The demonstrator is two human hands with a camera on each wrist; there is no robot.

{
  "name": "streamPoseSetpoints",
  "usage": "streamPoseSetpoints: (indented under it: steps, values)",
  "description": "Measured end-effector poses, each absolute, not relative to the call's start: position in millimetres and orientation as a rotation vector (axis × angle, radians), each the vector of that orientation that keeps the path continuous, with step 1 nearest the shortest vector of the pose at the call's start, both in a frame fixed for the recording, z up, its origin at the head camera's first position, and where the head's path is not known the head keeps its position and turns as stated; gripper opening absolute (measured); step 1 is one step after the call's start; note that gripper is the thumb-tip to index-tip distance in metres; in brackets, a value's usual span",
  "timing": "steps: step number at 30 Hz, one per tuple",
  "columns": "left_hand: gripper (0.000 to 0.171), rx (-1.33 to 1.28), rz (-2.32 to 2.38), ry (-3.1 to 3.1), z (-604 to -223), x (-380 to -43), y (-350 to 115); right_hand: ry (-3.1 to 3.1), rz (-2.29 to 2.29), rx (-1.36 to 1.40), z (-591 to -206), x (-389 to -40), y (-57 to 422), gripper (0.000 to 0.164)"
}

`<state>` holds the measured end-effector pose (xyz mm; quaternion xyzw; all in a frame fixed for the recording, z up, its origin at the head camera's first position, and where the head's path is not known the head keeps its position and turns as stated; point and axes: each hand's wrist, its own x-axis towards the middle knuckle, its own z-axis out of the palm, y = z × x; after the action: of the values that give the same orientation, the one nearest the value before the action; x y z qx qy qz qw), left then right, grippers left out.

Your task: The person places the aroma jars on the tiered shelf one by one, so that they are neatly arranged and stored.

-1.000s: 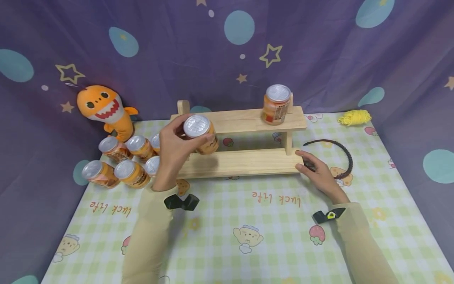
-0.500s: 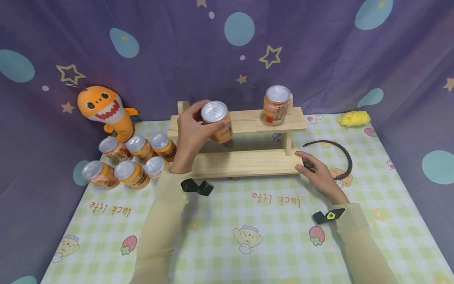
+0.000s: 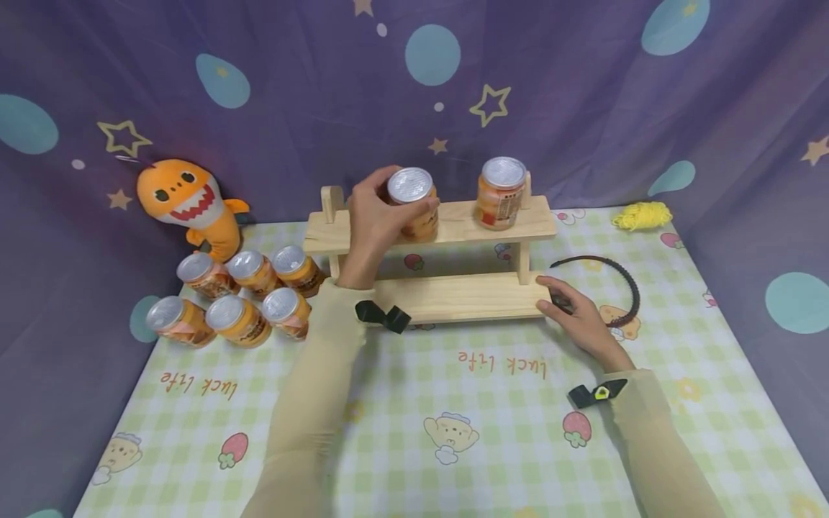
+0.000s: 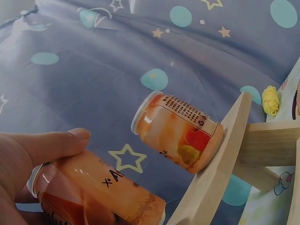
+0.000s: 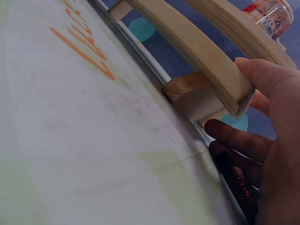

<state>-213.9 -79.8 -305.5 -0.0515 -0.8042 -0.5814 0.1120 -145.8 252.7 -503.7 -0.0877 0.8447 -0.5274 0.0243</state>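
Note:
My left hand [image 3: 382, 223] grips an orange can [image 3: 419, 224] with a silver lid, thumb across its front. The can is upright, over the middle of the upper board of a two-tier wooden shelf [image 3: 453, 296]. In the left wrist view, the held can [image 4: 101, 187] has its base close to the board's edge. A second orange can [image 3: 500, 198] stands at the right end of the upper board. My right hand [image 3: 579, 316] holds the right end of the lower board. In the right wrist view, its thumb [image 5: 262, 75] lies on the board's end, fingers curled below.
Several orange cans [image 3: 238, 321] stand in two rows left of the shelf, before an orange shark plush [image 3: 194, 201]. A dark braided headband [image 3: 631, 284] lies by my right hand. Yellow yarn [image 3: 642, 216] sits at the back right. A purple curtain [image 3: 298, 108] hangs behind.
My left hand has carried the can right and back, from the shelf's left end to over the upper board's middle. The right hand keeps its hold on the lower board.

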Motion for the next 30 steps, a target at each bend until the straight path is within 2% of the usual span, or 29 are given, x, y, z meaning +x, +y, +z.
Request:
streamPoseSetpoints:
  steps: [15, 30]
  values:
    - [0.065, -0.066, -1.576, -2.486, -308, -240, -52, 2.599, -1.648, -0.283, -503, -145, 253, 0.048]
    - [0.070, -0.038, -1.520, -2.524, -316, -246, -45, 2.604, -1.658, -0.307, -504, -145, 253, 0.048]
